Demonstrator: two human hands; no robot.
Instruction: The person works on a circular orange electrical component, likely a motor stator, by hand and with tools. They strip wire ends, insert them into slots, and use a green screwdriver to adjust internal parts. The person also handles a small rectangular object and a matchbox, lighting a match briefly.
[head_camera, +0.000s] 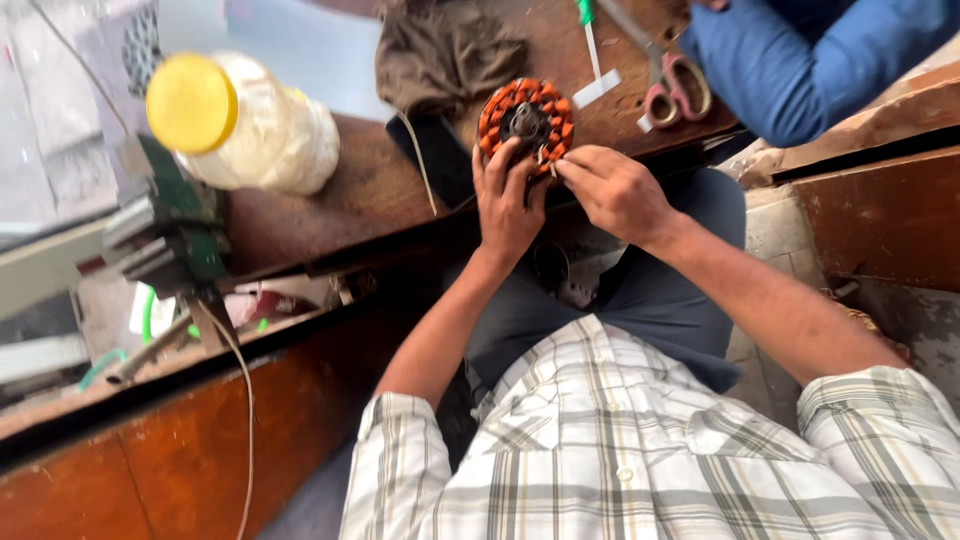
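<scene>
At the edge of the wooden workbench (370, 190) we steady one round stator (526, 121), wound with orange copper coils. Our left hand (507, 200) clasps its lower rim from beneath; our right hand (612, 190) pinches something small at its side, too fine to make out. We judge it heavy and stiff, its windings delicate, best held by the rim. We count one yellow-lidded jar (250, 125) and one pair of scissors (672, 85).
</scene>
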